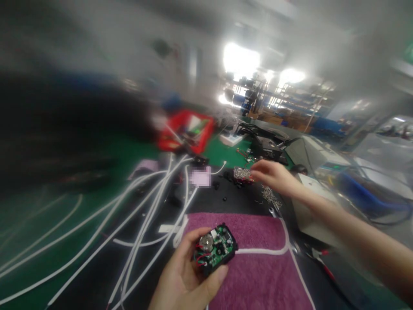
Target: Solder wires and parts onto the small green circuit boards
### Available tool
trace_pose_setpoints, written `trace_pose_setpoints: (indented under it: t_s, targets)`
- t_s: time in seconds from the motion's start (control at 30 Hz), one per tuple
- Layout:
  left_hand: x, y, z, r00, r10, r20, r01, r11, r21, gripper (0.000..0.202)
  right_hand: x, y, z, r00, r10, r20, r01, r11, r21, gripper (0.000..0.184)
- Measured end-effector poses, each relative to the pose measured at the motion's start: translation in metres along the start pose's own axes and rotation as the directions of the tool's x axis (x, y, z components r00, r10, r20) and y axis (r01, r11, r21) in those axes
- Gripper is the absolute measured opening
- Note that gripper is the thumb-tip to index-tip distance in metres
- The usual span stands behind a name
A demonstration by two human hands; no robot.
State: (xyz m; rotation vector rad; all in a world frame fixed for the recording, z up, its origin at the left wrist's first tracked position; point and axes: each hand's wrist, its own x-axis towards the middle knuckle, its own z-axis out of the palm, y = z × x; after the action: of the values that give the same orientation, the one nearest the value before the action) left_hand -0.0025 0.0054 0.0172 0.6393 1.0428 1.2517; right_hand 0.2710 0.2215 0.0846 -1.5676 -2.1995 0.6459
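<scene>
Clasping the module (215,251) in our left hand (183,275), we seem mid-fetch: right hand (272,175) bunched at the far screw pile (241,173), hold unclear; a fine pinch is needed.

Heavy motion blur smears the left and upper frame into dark and grey streaks. Bright white windows or lamps (241,59) at the far back blow out with hazy glare. Only the small green circuit board in its black housing (215,249) reads fairly sharp. Edges bend, fisheye-like.
</scene>
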Motion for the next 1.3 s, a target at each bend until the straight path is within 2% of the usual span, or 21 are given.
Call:
trace_pose_setpoints:
  t_s: [0.1,0.23,0.43,0.53,0.73,0.83,0.97,1.1,1.2,1.3]
  targets:
    - [0.0,-0.001,0.001,1.0,-0.012,-0.02,0.011,0.999,-0.038,0.061,-0.015,-0.012,0.036,0.99,-0.082,0.115,0.112,0.951,-0.289,0.024]
    - [0.0,-0.005,0.0,0.999,0.001,0.033,0.001,0.997,-0.071,0.059,-0.015,-0.013,0.064,0.993,-0.064,0.103,0.108,0.849,-0.517,0.028]
    - [-0.005,-0.003,-0.003,1.0,0.014,0.028,-0.012,0.999,-0.045,0.07,-0.015,-0.015,0.073,0.998,-0.05,0.044,0.066,0.79,-0.61,0.032]
    - [-0.008,0.001,-0.004,0.997,0.025,0.078,-0.02,0.998,-0.067,0.065,-0.018,-0.015,0.074,0.998,-0.045,0.046,0.064,0.794,-0.604,0.033]
    - [-0.011,0.004,-0.009,0.977,0.005,0.214,0.007,0.998,-0.054,0.061,-0.018,-0.016,0.078,0.998,-0.058,0.034,0.067,0.843,-0.534,0.03]
    - [-0.013,0.004,-0.011,0.967,0.045,0.25,-0.043,0.999,-0.014,0.061,-0.028,-0.024,0.075,0.996,-0.094,-0.004,0.082,0.893,-0.442,0.025]
    - [-0.017,0.003,-0.011,0.963,0.093,0.251,-0.116,0.99,0.075,0.064,-0.068,-0.042,0.065,0.982,-0.17,-0.082,0.149,0.965,-0.216,0.013]
    - [-0.017,0.001,-0.009,0.959,0.077,0.273,-0.105,0.991,0.089,0.07,-0.127,-0.069,0.059,0.969,-0.209,-0.134,0.211,0.977,-0.001,0.021]
    - [-0.016,-0.003,-0.008,0.961,0.085,0.262,-0.107,0.992,0.071,0.072,-0.159,-0.094,0.068,0.949,-0.27,-0.162,0.295,0.943,0.155,0.012]
    - [-0.015,-0.007,-0.009,0.96,0.126,0.25,-0.154,0.983,0.095,0.073,-0.173,-0.111,0.087,0.919,-0.338,-0.201,0.375,0.909,0.182,0.013]
